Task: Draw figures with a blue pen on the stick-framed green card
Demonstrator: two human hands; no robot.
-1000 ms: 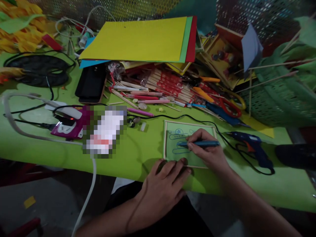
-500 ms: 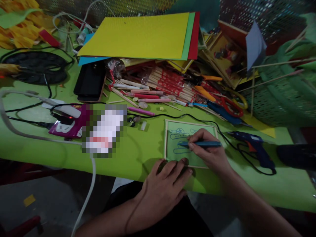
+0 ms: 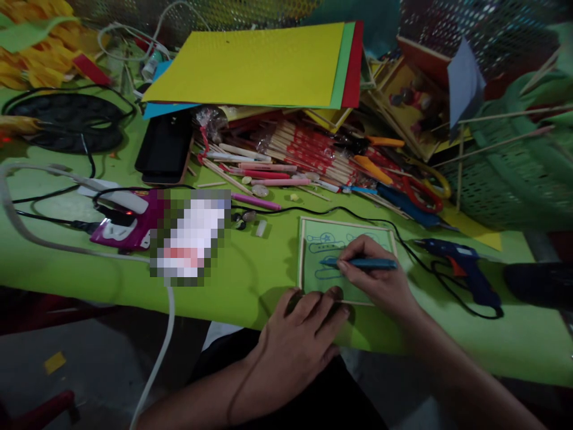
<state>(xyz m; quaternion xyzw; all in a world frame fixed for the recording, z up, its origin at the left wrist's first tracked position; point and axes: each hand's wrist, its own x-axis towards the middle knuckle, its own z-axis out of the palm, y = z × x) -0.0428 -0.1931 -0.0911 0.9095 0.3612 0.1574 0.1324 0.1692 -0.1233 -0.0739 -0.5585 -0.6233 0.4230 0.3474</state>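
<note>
A green card (image 3: pixel 313 257) framed with thin wooden sticks lies near the table's front edge, with blue line drawings on it. My right hand (image 3: pixel 376 276) is closed around a blue pen (image 3: pixel 373 263), whose tip is at the drawing on the card's left half. The pen slants low over the card and points left. Spread fingers of my left hand (image 3: pixel 304 334) rest along the card's lower edge; nothing is held in that hand. My right hand hides part of the card's right side.
Right of the card lies a blue glue gun (image 3: pixel 468 269) with its black cord. Behind are pens, bundled sticks (image 3: pixel 308 149), scissors (image 3: pixel 423 194) and coloured paper sheets (image 3: pixel 250 65). A purple power strip (image 3: pixel 129 224) and a blurred-out phone (image 3: pixel 192 239) lie left.
The pen and my right hand have shifted slightly left over the card. My left hand stays in place.
</note>
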